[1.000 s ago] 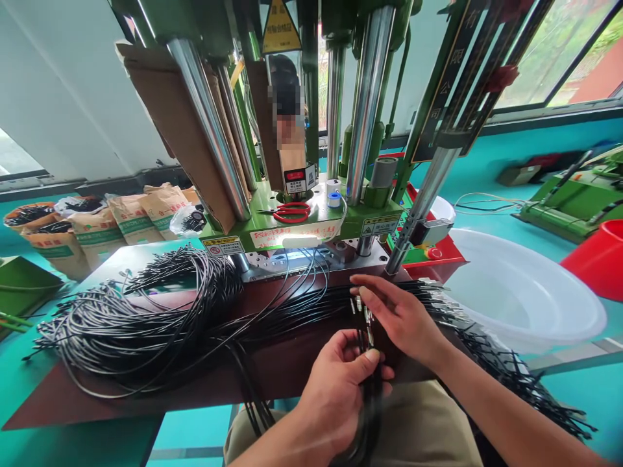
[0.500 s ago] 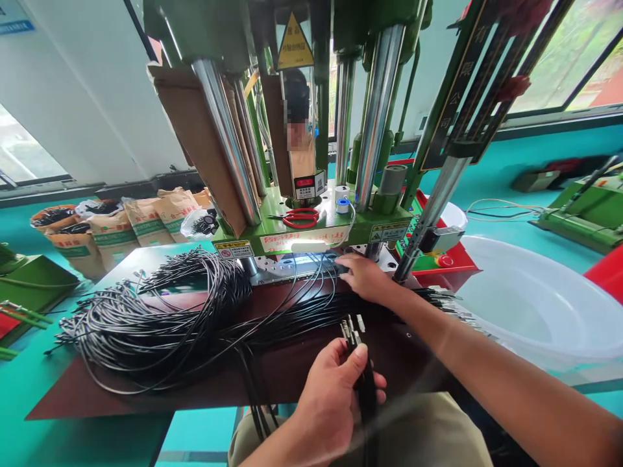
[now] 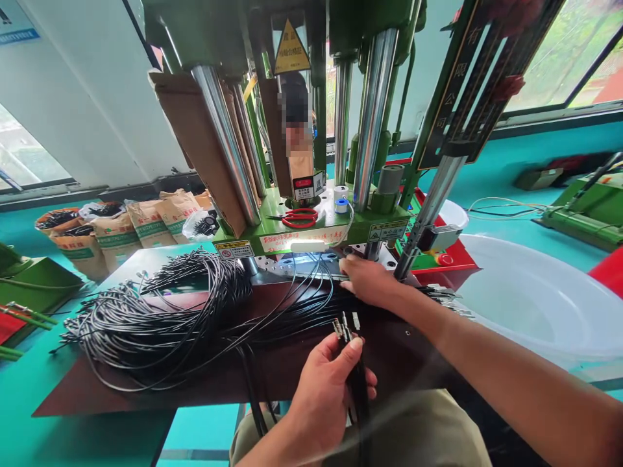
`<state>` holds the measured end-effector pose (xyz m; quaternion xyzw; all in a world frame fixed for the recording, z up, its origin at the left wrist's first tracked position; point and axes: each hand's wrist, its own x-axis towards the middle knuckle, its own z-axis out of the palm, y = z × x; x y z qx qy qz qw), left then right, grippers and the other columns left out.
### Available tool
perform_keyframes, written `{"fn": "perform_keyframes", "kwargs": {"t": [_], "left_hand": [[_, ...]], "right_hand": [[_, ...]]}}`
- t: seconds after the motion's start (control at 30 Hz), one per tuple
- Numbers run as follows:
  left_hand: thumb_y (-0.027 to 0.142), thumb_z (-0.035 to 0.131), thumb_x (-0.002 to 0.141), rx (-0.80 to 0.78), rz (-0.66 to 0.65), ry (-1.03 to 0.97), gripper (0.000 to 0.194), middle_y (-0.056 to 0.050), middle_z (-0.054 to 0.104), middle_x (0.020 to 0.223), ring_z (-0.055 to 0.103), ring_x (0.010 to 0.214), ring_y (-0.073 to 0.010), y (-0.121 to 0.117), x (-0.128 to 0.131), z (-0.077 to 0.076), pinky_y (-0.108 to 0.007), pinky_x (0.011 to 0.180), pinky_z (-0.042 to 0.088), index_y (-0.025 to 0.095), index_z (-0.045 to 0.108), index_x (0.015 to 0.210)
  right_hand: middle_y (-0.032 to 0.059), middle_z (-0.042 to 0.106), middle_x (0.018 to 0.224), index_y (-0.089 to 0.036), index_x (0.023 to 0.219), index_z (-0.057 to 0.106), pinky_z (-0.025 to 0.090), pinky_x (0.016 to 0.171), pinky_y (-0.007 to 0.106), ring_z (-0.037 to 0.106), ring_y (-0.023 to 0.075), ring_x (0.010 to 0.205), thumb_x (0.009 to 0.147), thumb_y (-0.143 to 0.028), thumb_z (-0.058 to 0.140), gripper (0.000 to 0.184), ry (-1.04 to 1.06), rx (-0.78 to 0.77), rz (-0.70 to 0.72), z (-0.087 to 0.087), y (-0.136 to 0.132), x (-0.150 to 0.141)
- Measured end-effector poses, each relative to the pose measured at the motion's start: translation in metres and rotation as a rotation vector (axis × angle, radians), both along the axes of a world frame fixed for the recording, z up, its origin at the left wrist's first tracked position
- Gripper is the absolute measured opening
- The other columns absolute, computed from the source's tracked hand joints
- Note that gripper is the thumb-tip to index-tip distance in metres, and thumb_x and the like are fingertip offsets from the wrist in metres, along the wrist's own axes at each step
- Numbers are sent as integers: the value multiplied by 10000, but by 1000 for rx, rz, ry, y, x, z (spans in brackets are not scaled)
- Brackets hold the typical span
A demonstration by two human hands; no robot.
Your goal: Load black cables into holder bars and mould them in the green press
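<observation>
My left hand (image 3: 327, 383) is closed around a bundle of black cables (image 3: 359, 389) with metal connectors (image 3: 345, 324) sticking up past the thumb. My right hand (image 3: 370, 280) reaches to the base of the green press, its thumb and fingers at the right end of a flat metal mold plate (image 3: 311, 267); the fingertips are partly hidden. Several thin black cables (image 3: 311, 285) run from that plate down toward the table. A large coiled heap of black cables (image 3: 160, 331) lies to the left on a dark red board (image 3: 204, 395), with more cables stretched behind my left hand.
The green press (image 3: 272, 227) stands ahead with steel columns, and red-handled pliers (image 3: 299, 218) lie on its ledge. A red emergency stop button (image 3: 444, 259) and a white tub (image 3: 525, 305) are at right. Paper sacks (image 3: 117, 240) stand behind left. A person is beyond the press.
The metal plate has turned slightly, and my right hand has shifted a little to the right and down with its end. My left hand with the cable bundle has moved slightly left.
</observation>
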<state>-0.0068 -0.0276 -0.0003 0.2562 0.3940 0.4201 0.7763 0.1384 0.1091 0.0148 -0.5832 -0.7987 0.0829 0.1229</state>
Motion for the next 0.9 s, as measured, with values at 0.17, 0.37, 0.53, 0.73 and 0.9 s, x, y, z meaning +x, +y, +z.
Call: {"fn": "perform_keyframes", "kwargs": {"t": [0.17, 0.37, 0.53, 0.73, 0.9], "left_hand": [[288, 714, 744, -10, -34, 16, 314, 26, 510, 702, 546, 590, -92, 1, 2, 2, -211, 514, 460, 144, 550, 970], [308, 716, 718, 29, -51, 81, 296, 38, 505, 701, 436, 426, -38, 5, 9, 4, -162, 349, 308, 153, 545, 904], [431, 670, 750, 82, -131, 220, 323, 24, 562, 679, 354, 318, -18, 10, 19, 3, -158, 275, 189, 153, 545, 857], [461, 714, 683, 103, -231, 341, 356, 54, 525, 578, 336, 290, -23, 14, 27, -2, -161, 251, 199, 165, 529, 746], [450, 699, 694, 126, -291, 371, 332, 55, 502, 564, 336, 303, -23, 13, 29, 0, -155, 251, 217, 162, 533, 692]], "right_hand": [[24, 649, 756, -203, 890, 659, 419, 601, 263, 600, 188, 693, 701, -152, 601, 204, 116, -175, 31, 20, -41, 48], [-59, 479, 494, -170, 1306, 489, 320, 398, 223, 418, 108, 412, 821, -376, 583, 535, 1002, -464, -217, -8, -117, 66], [-82, 399, 466, -196, 1294, 517, 188, 335, 160, 291, 60, 387, 819, -499, 613, 572, 1442, -441, -346, -32, -142, 41], [-72, 420, 420, -169, 1255, 566, 215, 306, 158, 283, 55, 340, 866, -538, 517, 538, 1508, -365, -316, -36, -131, 27], [-73, 420, 414, -171, 1251, 574, 242, 302, 155, 317, 61, 343, 866, -515, 534, 518, 1495, -354, -325, -39, -132, 28]]}}
